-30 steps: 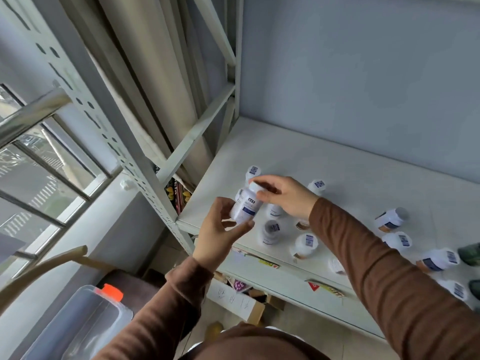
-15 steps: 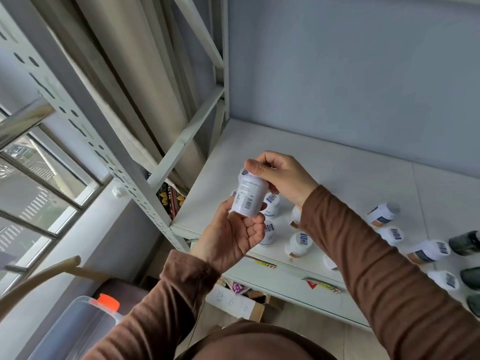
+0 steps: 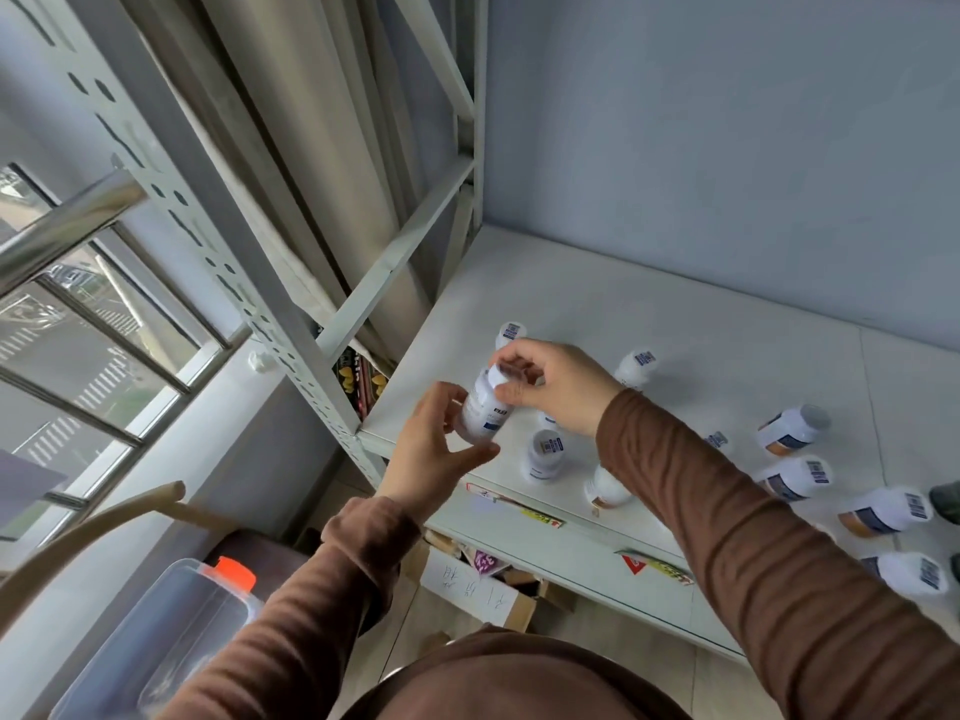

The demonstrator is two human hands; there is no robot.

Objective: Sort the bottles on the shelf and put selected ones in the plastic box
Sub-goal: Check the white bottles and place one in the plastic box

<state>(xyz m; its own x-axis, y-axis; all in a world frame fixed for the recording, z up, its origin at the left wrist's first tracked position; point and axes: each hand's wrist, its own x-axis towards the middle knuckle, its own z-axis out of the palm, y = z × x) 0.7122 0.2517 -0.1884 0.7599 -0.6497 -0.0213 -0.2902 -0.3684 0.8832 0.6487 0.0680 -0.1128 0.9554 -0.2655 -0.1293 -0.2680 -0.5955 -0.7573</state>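
A white bottle (image 3: 484, 407) with a blue-marked label hangs tilted over the front left corner of the white shelf (image 3: 597, 298). My right hand (image 3: 556, 387) grips it by the cap from above. My left hand (image 3: 436, 449) cups its lower body, fingers loosely spread around it. Several more white bottles stand or lie on the shelf: one upright (image 3: 543, 454) just right of the held bottle, one behind my hand (image 3: 511, 332), one further back (image 3: 636, 366). The clear plastic box (image 3: 156, 636) with an orange clip sits at the lower left, below the shelf.
More white bottles lie on their sides toward the right (image 3: 792, 428), with dark bottles at the right edge (image 3: 945, 501). A perforated shelf post (image 3: 228, 267) rises at left. Window bars (image 3: 104, 324) and a curved wooden chair back (image 3: 78, 537) lie further left. Cardboard boxes (image 3: 472, 589) sit under the shelf.
Both hands lowered the bottle from in front of the camera back toward the shelf's front corner. The bottle turned from upside down to cap upward, and my left hand loosened from palm support to a side hold.
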